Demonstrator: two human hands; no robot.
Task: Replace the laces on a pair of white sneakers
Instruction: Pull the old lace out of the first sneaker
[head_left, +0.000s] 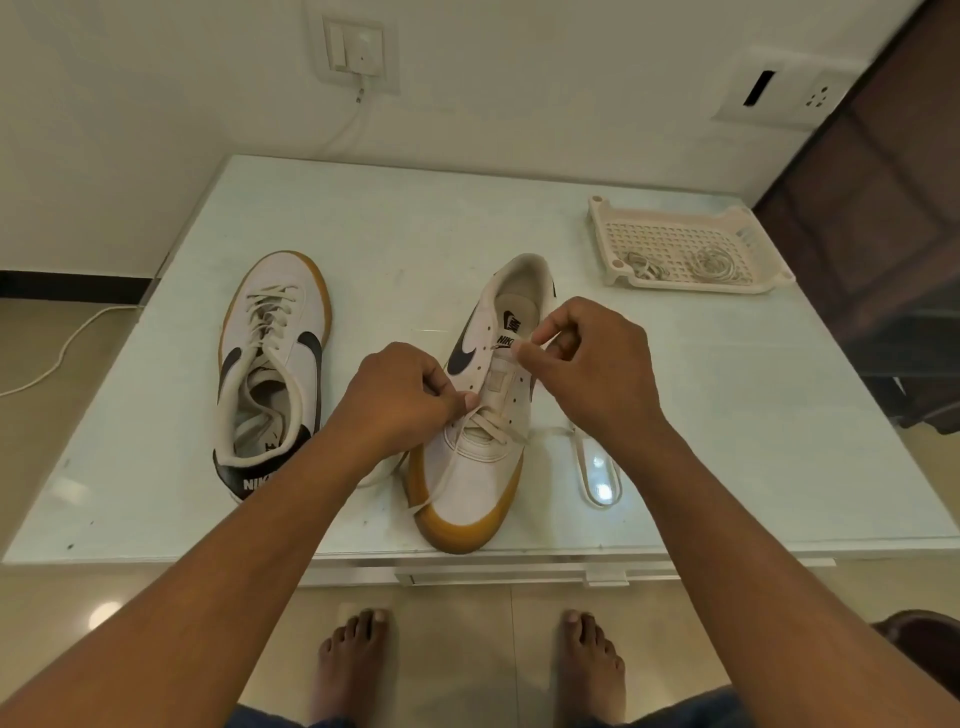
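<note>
View from above of a pale worktop (727, 415) carrying a pair of white sneakers with gum-coloured soles. The partly laced sneaker (472, 483) stands at the near middle, toe toward the viewer and just at the front edge. Its cream lace (485, 418) crosses only the lowest eyelets; the upper eyelets are open. One strand trails over the toe, and another lies in a loop on the worktop just right of the shoe. The left hand (400, 395) pinches the lace between thumb and curled fingers at the shoe's left eyelet row. The right hand (597, 364) pinches a stretch of lace beside the tongue label, fingers curled. The laced sneaker (275, 338) lies well to the left, heel toward the viewer, untouched. A perforated plastic tray (675, 244) at the far right corner holds coiled laces (714, 262). A bare foot (353, 670) stands on the tiled floor below.
</note>
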